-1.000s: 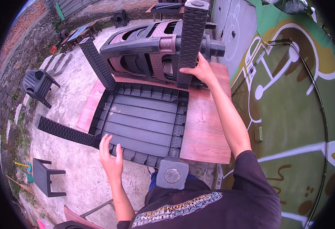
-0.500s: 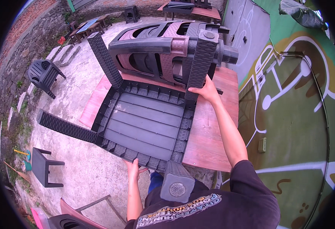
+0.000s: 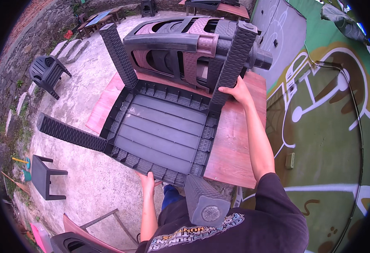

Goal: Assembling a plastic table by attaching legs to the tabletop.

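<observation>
An upside-down dark grey plastic table (image 3: pixel 157 130) with a woven-pattern rim lies on a reddish wooden tabletop (image 3: pixel 235 152), its ribbed underside facing up and its near edge sticking out toward me. All its legs point upward or outward. My right hand (image 3: pixel 239 92) is closed around the far right leg (image 3: pixel 237 55) near its base, thumb across the front. At the near edge, my left hand (image 3: pixel 147 181) grips the rim from below, thumb on the outside and fingers partly hidden. The nearest leg (image 3: pixel 206 198) rises close to my body.
Stacked brown and black plastic chairs (image 3: pixel 159 42) lie on their side just beyond the upturned table. A painted wall (image 3: pixel 320 147) runs along the right. On the concrete at left are a black armchair (image 3: pixel 49 74) and a small dark table (image 3: pixel 45 177); another chair (image 3: pixel 79 240) is at lower left.
The view has shifted a little, and the upturned table's legs sit slightly differently in it, the nearest one farther right. Both hands keep the same holds.
</observation>
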`<move>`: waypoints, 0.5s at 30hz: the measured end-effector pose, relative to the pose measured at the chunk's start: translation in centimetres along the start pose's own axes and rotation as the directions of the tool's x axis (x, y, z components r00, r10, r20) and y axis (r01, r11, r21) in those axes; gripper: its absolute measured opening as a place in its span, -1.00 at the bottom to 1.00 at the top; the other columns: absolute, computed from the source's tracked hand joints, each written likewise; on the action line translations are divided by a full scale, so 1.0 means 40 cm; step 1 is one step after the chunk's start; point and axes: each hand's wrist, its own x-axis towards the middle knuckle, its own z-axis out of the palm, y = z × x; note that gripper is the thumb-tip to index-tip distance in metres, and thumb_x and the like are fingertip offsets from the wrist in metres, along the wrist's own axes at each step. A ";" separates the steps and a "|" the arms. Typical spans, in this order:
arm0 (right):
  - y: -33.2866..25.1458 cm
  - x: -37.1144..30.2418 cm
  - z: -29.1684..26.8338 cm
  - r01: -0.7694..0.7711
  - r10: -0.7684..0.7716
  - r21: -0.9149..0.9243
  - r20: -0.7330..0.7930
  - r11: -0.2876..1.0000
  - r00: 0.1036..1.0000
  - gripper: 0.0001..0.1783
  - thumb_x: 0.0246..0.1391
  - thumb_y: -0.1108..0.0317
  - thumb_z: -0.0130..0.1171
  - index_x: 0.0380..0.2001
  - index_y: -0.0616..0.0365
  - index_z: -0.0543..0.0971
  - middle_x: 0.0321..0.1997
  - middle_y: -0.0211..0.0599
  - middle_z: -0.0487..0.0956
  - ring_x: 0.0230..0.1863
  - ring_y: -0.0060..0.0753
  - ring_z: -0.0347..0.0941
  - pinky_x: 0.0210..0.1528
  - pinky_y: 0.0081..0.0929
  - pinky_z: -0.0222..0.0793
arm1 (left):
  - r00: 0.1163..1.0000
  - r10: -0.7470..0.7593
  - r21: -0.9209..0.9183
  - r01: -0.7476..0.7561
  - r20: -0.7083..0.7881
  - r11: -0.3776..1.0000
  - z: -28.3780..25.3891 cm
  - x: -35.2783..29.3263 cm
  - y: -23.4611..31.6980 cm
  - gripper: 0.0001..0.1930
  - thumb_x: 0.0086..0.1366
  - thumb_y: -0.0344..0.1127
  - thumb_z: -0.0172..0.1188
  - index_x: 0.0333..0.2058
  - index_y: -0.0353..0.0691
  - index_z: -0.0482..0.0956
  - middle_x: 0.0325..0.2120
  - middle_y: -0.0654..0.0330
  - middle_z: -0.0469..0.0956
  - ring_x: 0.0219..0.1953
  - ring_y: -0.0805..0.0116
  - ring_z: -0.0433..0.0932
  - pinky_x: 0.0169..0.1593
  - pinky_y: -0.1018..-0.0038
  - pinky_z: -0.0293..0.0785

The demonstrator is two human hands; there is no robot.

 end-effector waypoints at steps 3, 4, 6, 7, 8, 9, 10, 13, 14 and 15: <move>-0.024 0.002 -0.028 -0.042 0.042 -0.012 0.003 0.999 0.999 -0.15 -0.33 0.46 0.56 0.10 0.22 0.35 -0.03 -0.30 0.56 0.00 -0.44 0.48 0.14 -0.41 0.38 | 1.000 -0.017 -0.024 0.017 0.006 1.000 0.009 -0.012 0.021 -0.07 0.19 -0.47 -0.18 0.35 0.27 -0.58 0.30 -0.17 -0.09 0.15 -0.25 0.32 -0.26 -0.04 0.69; -0.013 0.003 -0.037 -0.044 0.045 -0.017 0.010 0.999 0.999 -0.15 -0.33 0.46 0.56 0.10 0.22 0.35 -0.03 -0.30 0.56 0.00 -0.44 0.48 0.14 -0.41 0.38 | 1.000 -0.022 -0.031 0.023 0.004 0.999 0.006 -0.012 0.018 -0.07 0.19 -0.47 -0.18 0.35 0.27 -0.58 0.30 -0.17 -0.09 0.15 -0.25 0.32 -0.26 -0.04 0.69; 0.012 -0.003 -0.054 -0.075 0.075 0.043 -0.014 0.996 0.997 -0.18 -0.30 0.52 0.51 0.11 0.22 0.34 -0.01 -0.27 0.54 0.05 -0.39 0.46 0.16 -0.38 0.37 | 1.000 0.010 -0.002 -0.010 -0.017 1.000 0.000 -0.010 0.011 -0.07 0.19 -0.47 -0.18 0.35 0.27 -0.59 0.29 -0.18 -0.07 0.13 -0.24 0.35 -0.26 -0.01 0.70; 0.013 -0.006 -0.066 -0.077 0.077 0.037 -0.003 0.996 0.997 -0.18 -0.30 0.52 0.51 0.11 0.22 0.34 -0.01 -0.27 0.54 0.05 -0.39 0.46 0.16 -0.38 0.37 | 1.000 0.005 -0.012 -0.005 -0.022 1.000 0.005 -0.008 0.015 -0.07 0.19 -0.47 -0.18 0.35 0.27 -0.59 0.29 -0.18 -0.07 0.13 -0.24 0.35 -0.26 -0.01 0.70; 0.012 -0.019 -0.078 -0.093 0.081 0.219 0.063 0.971 0.995 -0.16 -0.32 0.56 0.48 0.12 0.22 0.34 0.00 -0.23 0.53 0.08 -0.33 0.44 0.20 -0.34 0.33 | 0.999 0.011 -0.003 -0.011 -0.034 1.000 0.007 -0.013 0.022 -0.07 0.19 -0.47 -0.18 0.35 0.26 -0.59 0.29 -0.18 -0.05 0.11 -0.23 0.37 -0.27 0.01 0.70; 0.008 -0.026 -0.092 -0.120 0.076 0.391 0.127 0.912 0.989 -0.14 -0.34 0.59 0.45 0.14 0.22 0.33 0.01 -0.20 0.52 0.12 -0.27 0.43 0.24 -0.29 0.30 | 0.999 0.017 0.007 -0.016 -0.045 1.000 0.010 -0.017 0.026 -0.07 0.20 -0.46 -0.17 0.35 0.25 -0.59 0.28 -0.19 -0.04 0.10 -0.21 0.39 -0.28 0.02 0.71; -0.008 -0.035 -0.112 -0.124 0.017 0.452 0.233 0.883 0.972 -0.14 -0.37 0.57 0.41 0.15 0.18 0.34 0.09 -0.19 0.47 0.24 -0.15 0.31 0.31 -0.17 0.19 | 0.999 0.007 -0.001 -0.007 -0.047 1.000 0.010 -0.018 0.027 -0.07 0.20 -0.46 -0.17 0.35 0.25 -0.59 0.28 -0.19 -0.04 0.10 -0.21 0.39 -0.28 0.02 0.71; -0.030 -0.037 -0.169 -0.068 -0.170 0.555 0.366 0.829 0.915 0.02 -0.47 0.49 0.42 0.24 0.13 0.28 0.25 -0.09 0.37 0.42 0.15 0.07 0.45 0.06 -0.07 | 1.000 0.002 -0.021 -0.003 -0.010 1.000 0.007 -0.007 0.020 -0.06 0.20 -0.45 -0.17 0.35 0.24 -0.61 0.28 -0.20 -0.05 0.07 -0.20 0.41 -0.30 0.06 0.72; -0.056 -0.032 -0.164 -0.031 -0.266 0.595 0.404 0.803 0.875 0.10 -0.51 0.46 0.45 0.28 0.12 0.24 0.29 -0.05 0.33 0.42 0.19 0.05 0.46 0.07 -0.13 | 0.999 0.033 -0.029 -0.033 -0.015 0.999 0.002 -0.006 0.015 -0.05 0.20 -0.45 -0.16 0.35 0.21 -0.63 0.28 -0.21 -0.05 0.07 -0.20 0.42 -0.31 0.06 0.72; -0.085 -0.028 -0.162 0.002 -0.359 0.636 0.433 0.772 0.827 0.17 -0.55 0.43 0.47 0.31 0.11 0.20 0.33 -0.02 0.29 0.42 0.24 0.02 0.47 0.08 -0.18 | 0.998 0.063 -0.037 -0.064 -0.020 0.997 0.000 -0.006 0.009 -0.05 0.19 -0.45 -0.15 0.34 0.19 -0.64 0.28 -0.22 -0.05 0.06 -0.20 0.42 -0.32 0.06 0.72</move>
